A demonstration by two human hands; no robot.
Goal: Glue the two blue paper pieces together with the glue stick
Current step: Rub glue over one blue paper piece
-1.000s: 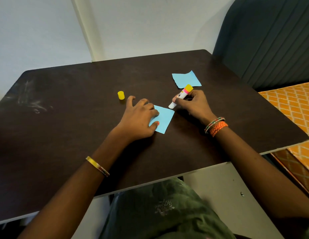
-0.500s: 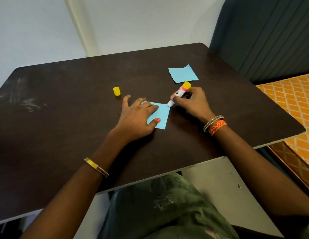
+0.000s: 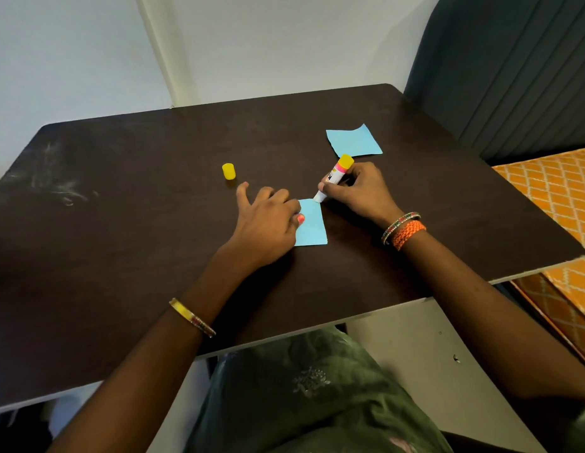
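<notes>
Dark table (image 3: 121, 256): two blue papers (image 3: 312, 223) (image 3: 353, 143); one glue stick (image 3: 333, 181); one cap (image 3: 228, 171).

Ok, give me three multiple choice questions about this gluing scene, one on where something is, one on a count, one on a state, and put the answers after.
1. Where does the yellow cap sit?
A. On the glue stick
B. On the table, left of both hands
C. On the far paper

2. How many blue paper pieces are on the table?
A. One
B. Two
C. Three

3. What is the left hand doing?
A. Lifting the cap
B. Resting off the table
C. Holding down the near paper

Answers:
1 B, the cap stands alone on the dark tabletop.
2 B, the near paper and the far paper.
3 C, it lies on that paper while the right hand puts the glue stick to its top corner.
</notes>
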